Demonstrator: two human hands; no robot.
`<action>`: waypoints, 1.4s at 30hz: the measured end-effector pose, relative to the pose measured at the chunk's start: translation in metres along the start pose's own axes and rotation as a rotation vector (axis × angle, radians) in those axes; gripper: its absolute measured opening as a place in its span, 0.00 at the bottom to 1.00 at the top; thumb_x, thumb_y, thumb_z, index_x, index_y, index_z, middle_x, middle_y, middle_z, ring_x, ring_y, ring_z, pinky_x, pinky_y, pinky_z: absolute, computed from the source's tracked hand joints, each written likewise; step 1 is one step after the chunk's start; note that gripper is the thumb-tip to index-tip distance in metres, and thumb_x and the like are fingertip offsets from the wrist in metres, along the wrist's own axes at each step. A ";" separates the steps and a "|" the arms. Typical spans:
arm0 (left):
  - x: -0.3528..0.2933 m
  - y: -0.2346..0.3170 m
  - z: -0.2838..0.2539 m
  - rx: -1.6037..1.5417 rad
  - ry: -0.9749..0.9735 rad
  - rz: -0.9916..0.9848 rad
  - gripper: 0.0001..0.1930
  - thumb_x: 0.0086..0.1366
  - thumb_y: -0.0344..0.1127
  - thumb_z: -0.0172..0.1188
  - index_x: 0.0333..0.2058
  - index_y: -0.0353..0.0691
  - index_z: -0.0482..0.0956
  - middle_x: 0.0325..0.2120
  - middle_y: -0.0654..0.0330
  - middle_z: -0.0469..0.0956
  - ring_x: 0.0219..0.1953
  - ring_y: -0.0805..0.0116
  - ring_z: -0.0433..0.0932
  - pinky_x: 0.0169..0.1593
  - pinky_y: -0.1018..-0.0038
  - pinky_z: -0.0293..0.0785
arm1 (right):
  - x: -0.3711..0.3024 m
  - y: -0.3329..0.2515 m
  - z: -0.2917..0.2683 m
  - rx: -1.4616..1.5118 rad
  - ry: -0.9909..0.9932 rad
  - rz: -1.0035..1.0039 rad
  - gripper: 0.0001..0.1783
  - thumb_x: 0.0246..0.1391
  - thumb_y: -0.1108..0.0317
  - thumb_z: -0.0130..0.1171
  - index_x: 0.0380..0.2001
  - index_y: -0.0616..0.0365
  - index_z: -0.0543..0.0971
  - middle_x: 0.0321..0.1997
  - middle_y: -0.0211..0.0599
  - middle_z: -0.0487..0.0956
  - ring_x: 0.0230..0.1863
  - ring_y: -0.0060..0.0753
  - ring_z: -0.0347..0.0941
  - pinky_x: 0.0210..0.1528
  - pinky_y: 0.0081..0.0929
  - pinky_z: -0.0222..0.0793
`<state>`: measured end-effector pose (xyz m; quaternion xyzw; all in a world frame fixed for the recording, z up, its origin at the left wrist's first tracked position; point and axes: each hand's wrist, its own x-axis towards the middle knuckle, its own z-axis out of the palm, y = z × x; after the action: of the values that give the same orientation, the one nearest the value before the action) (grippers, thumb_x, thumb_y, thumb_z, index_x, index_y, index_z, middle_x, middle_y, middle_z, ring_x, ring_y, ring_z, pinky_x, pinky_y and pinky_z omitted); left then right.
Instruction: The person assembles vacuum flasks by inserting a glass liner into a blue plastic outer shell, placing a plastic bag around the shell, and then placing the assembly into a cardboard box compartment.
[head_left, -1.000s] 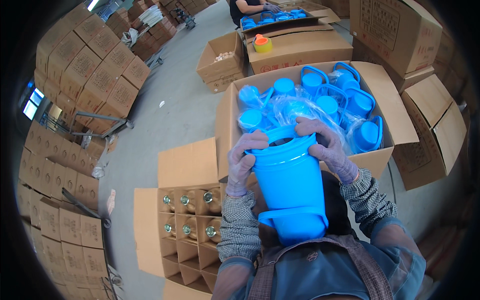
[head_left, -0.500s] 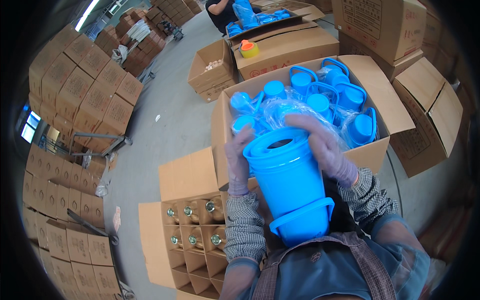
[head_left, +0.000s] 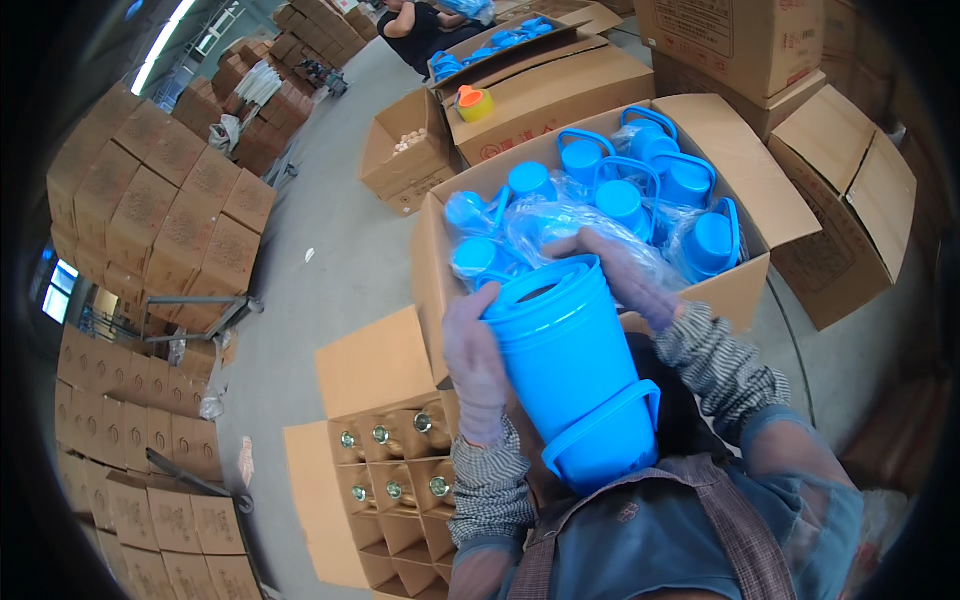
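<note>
A blue plastic thermos casing (head_left: 568, 350) leans against my front, its handle near me and its open ring-shaped end tilted away. My gloved left hand (head_left: 474, 350) rests along the left side of the rim, fingers curled against it. On the right side, my gloved right hand (head_left: 625, 275) has its fingers bent over the rim's edge. Just beyond is a carton (head_left: 738, 290) of similar blue casings (head_left: 620, 203), several wrapped in clear plastic. Lower left, a divided carton (head_left: 305, 500) holds several glass flask liners (head_left: 393, 490) standing in cells.
A small carton (head_left: 375, 165) of pale round pieces stands beyond. An orange-and-yellow tape roll (head_left: 474, 104) sits on a closed carton (head_left: 560, 100). Carton stacks (head_left: 160, 210) on trolleys line the left. An open-flapped carton (head_left: 835, 230) stands right. Another person (head_left: 425, 35) works at the back.
My view has shifted slightly, so the cartons sit a little differently. Both hands stay at the casing's rim; the left has slid a little lower along its side.
</note>
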<state>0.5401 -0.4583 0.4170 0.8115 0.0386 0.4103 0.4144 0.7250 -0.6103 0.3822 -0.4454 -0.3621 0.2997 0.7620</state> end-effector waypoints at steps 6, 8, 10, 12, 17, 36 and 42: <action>0.000 -0.041 0.002 -0.451 -0.098 -0.265 0.29 0.77 0.53 0.33 0.55 0.34 0.73 0.49 0.49 0.76 0.54 0.59 0.73 0.60 0.64 0.67 | -0.016 -0.046 0.036 -0.783 -0.083 -0.557 0.27 0.71 0.57 0.35 0.42 0.62 0.82 0.54 0.42 0.79 0.58 0.39 0.71 0.67 0.40 0.58; -0.005 -0.027 0.005 -0.306 -0.075 -0.200 0.24 0.76 0.50 0.39 0.52 0.34 0.73 0.46 0.48 0.75 0.52 0.56 0.72 0.60 0.62 0.65 | -0.005 -0.018 0.012 -0.353 -0.031 -0.174 0.26 0.71 0.56 0.35 0.43 0.63 0.80 0.54 0.44 0.79 0.58 0.41 0.71 0.67 0.40 0.59; 0.010 0.057 0.032 0.405 -0.205 0.082 0.23 0.74 0.51 0.45 0.49 0.35 0.73 0.43 0.49 0.74 0.50 0.54 0.72 0.60 0.62 0.65 | 0.007 0.046 -0.015 0.336 -0.015 0.236 0.24 0.72 0.57 0.36 0.48 0.63 0.77 0.56 0.50 0.77 0.59 0.42 0.72 0.67 0.38 0.62; 0.011 0.088 0.038 0.757 -0.256 0.210 0.23 0.71 0.51 0.50 0.49 0.34 0.73 0.41 0.49 0.74 0.48 0.51 0.72 0.58 0.61 0.66 | 0.010 0.082 0.011 0.608 -0.157 -0.058 0.23 0.72 0.59 0.35 0.51 0.63 0.76 0.57 0.50 0.76 0.59 0.39 0.72 0.65 0.36 0.64; -0.004 -0.045 0.016 -0.284 -0.045 -0.334 0.22 0.70 0.45 0.54 0.54 0.33 0.74 0.40 0.54 0.77 0.45 0.56 0.76 0.52 0.64 0.73 | -0.008 -0.022 0.024 -0.182 -0.239 -0.069 0.22 0.67 0.57 0.45 0.55 0.57 0.76 0.63 0.40 0.73 0.63 0.38 0.68 0.70 0.37 0.56; 0.036 -0.131 0.027 -0.111 0.137 -0.527 0.16 0.64 0.33 0.64 0.49 0.35 0.79 0.49 0.50 0.79 0.46 0.61 0.79 0.50 0.70 0.73 | -0.034 -0.058 -0.020 -0.783 0.248 -0.089 0.10 0.57 0.64 0.63 0.36 0.60 0.82 0.28 0.36 0.80 0.29 0.33 0.77 0.33 0.31 0.71; -0.057 -0.032 -0.033 -0.622 0.073 -0.293 0.10 0.67 0.29 0.59 0.46 0.36 0.75 0.39 0.56 0.79 0.36 0.67 0.78 0.40 0.74 0.75 | -0.111 -0.099 0.013 -0.899 -0.164 -0.361 0.16 0.54 0.65 0.65 0.46 0.57 0.81 0.42 0.41 0.81 0.39 0.43 0.78 0.39 0.35 0.74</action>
<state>0.4884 -0.4391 0.3693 0.6168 0.0426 0.3673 0.6949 0.6651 -0.7327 0.4434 -0.6353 -0.5858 0.0108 0.5030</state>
